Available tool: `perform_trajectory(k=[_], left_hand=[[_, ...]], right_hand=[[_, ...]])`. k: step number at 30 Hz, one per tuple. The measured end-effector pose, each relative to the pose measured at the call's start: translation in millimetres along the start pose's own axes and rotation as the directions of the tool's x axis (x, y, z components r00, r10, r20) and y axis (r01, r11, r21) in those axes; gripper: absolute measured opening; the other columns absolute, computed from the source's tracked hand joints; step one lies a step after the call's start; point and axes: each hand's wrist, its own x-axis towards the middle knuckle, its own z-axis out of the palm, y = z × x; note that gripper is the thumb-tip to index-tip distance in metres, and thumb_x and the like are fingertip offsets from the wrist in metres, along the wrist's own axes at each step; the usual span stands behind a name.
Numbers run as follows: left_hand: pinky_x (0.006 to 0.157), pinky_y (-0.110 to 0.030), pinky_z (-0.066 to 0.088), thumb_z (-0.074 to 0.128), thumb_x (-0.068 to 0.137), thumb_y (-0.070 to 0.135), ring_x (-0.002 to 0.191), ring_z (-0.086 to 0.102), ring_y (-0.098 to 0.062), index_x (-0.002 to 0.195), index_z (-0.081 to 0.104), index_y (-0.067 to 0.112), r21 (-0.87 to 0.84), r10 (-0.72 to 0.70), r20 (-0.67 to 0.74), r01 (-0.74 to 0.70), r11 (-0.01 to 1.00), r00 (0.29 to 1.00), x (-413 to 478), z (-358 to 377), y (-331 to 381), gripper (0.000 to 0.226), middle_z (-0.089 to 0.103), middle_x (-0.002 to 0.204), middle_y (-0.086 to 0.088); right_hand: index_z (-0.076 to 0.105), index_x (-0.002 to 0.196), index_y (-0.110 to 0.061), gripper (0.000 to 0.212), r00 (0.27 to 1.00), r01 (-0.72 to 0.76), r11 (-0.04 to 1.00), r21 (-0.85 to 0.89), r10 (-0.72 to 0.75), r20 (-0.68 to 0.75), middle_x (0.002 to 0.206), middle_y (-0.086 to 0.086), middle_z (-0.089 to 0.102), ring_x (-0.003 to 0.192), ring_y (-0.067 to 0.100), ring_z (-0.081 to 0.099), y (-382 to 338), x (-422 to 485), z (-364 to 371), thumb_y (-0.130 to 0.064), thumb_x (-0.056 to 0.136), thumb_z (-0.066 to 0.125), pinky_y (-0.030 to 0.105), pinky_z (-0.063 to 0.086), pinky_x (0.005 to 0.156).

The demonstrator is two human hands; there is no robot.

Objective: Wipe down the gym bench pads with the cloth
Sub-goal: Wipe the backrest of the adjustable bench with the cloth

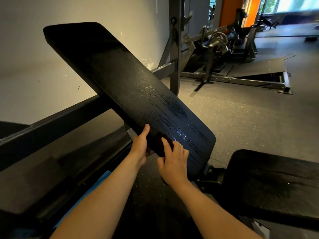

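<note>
Gym floor of speckled rubber, inclined back pad wet-streaked toward its lower end, seat pad at lower right; left hand grips the back pad's left edge (thumb on top), right hand presses spread fingers on a dark cloth by that edge.

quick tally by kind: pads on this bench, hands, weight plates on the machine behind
bench pads: 2 (back pad, seat pad)
hands: 2 (left hand, right hand)
weight plate: 1
total: 5
</note>
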Motion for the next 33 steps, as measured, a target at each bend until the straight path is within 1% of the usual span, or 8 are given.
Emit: perform_trajectory(k=[5, 9, 12, 16, 20, 25, 30, 33], left_hand=[[0.082, -0.043, 0.062, 0.065, 0.061, 0.084, 0.103, 0.071, -0.028, 0.14, 0.05, 0.026, -0.016, 0.012, -0.021, -0.012, 1.0, 1.0, 0.3, 1.6, -3.3, 0.099, 0.067, 0.126, -0.006], [0.083, -0.045, 0.062, 0.065, 0.056, 0.087, 0.102, 0.071, -0.028, 0.139, 0.051, 0.026, 0.015, 0.001, -0.031, 0.0, 1.0, 1.0, 6.6, -1.2, -8.6, 0.103, 0.067, 0.125, -0.006], [0.081, -0.042, 0.062, 0.065, 0.068, 0.079, 0.098, 0.074, -0.026, 0.137, 0.056, 0.021, 0.012, 0.012, -0.025, -0.011, 1.0, 1.0, 5.5, -2.3, -5.6, 0.091, 0.073, 0.117, -0.008], [0.079, -0.037, 0.057, 0.058, 0.094, 0.055, 0.095, 0.074, -0.024, 0.121, 0.068, 0.017, -0.015, 0.058, 0.02, -0.057, 0.998, 0.998, 5.9, -4.6, -6.3, 0.047, 0.076, 0.105, -0.011], [0.075, -0.037, 0.06, 0.06, 0.09, 0.063, 0.098, 0.073, -0.024, 0.136, 0.057, 0.02, -0.018, 0.078, -0.032, -0.079, 0.997, 0.996, 13.9, -2.7, -12.4, 0.063, 0.073, 0.116, -0.009], [0.107, -0.055, 0.045, 0.065, 0.057, 0.085, 0.128, 0.054, -0.033, 0.152, 0.033, 0.03, -0.057, 0.051, -0.105, -0.058, 0.997, 0.993, 14.9, 8.2, -19.8, 0.115, 0.052, 0.145, -0.01], [0.109, -0.051, 0.044, 0.061, 0.084, 0.07, 0.124, 0.056, -0.029, 0.15, 0.035, 0.02, -0.08, 0.059, -0.121, -0.069, 0.994, 0.991, 17.2, 8.3, -19.5, 0.087, 0.055, 0.14, -0.008], [0.109, -0.049, 0.045, 0.06, 0.087, 0.067, 0.123, 0.057, -0.029, 0.151, 0.035, 0.019, -0.077, 0.076, -0.109, -0.084, 0.993, 0.991, 18.2, 7.8, -21.3, 0.083, 0.056, 0.14, -0.008]], right_hand=[[0.047, 0.136, -0.022, 0.054, 0.986, -0.165, 0.986, 0.027, 0.166, -0.011, 0.112, -0.001, 0.044, 0.098, 0.018, 0.044, 34.2, -24.7, -7.1, -0.037, 0.085, 0.04, 0.035, 0.032, 0.085], [0.043, 0.142, -0.027, 0.054, 0.968, -0.246, 0.959, 0.142, 0.251, -0.019, 0.118, 0.0, 0.041, 0.108, 0.019, 0.042, 21.0, -14.1, -15.1, -0.034, 0.089, 0.041, 0.037, 0.03, 0.096], [0.03, 0.149, -0.028, 0.055, 0.978, -0.19, 0.948, 0.254, 0.204, -0.032, 0.132, 0.006, 0.037, 0.119, 0.021, 0.035, -17.4, 31.0, -13.5, -0.031, 0.096, 0.043, 0.041, 0.025, 0.103], [0.034, 0.149, -0.028, 0.048, 0.996, -0.078, 0.955, 0.287, 0.088, -0.021, 0.136, 0.01, 0.037, 0.12, 0.025, 0.036, -59.0, 82.3, -6.3, -0.028, 0.101, 0.041, 0.041, 0.026, 0.102], [0.045, 0.144, -0.03, 0.046, 0.997, -0.061, 0.99, 0.129, 0.066, -0.037, 0.13, 0.007, 0.043, 0.112, 0.025, 0.043, -36.0, 72.0, -2.0, -0.024, 0.098, 0.041, 0.038, 0.028, 0.094], [0.055, 0.136, -0.031, 0.044, 0.972, -0.215, 0.975, 0.057, 0.219, -0.086, 0.118, 0.003, 0.049, 0.101, 0.021, 0.049, 34.0, 15.2, -6.3, -0.025, 0.093, 0.051, 0.036, 0.029, 0.09], [0.056, 0.135, -0.032, 0.043, 0.855, -0.503, 0.849, 0.16, 0.516, -0.053, 0.127, 0.004, 0.045, 0.107, 0.024, 0.04, 77.1, -34.3, -10.9, -0.02, 0.095, 0.05, 0.037, 0.031, 0.098], [0.057, 0.135, -0.03, 0.043, 0.845, -0.495, 0.827, 0.269, 0.53, -0.074, 0.128, 0.006, 0.044, 0.114, 0.029, 0.042, 61.8, -24.8, -7.9, -0.016, 0.094, 0.05, 0.038, 0.026, 0.101]])
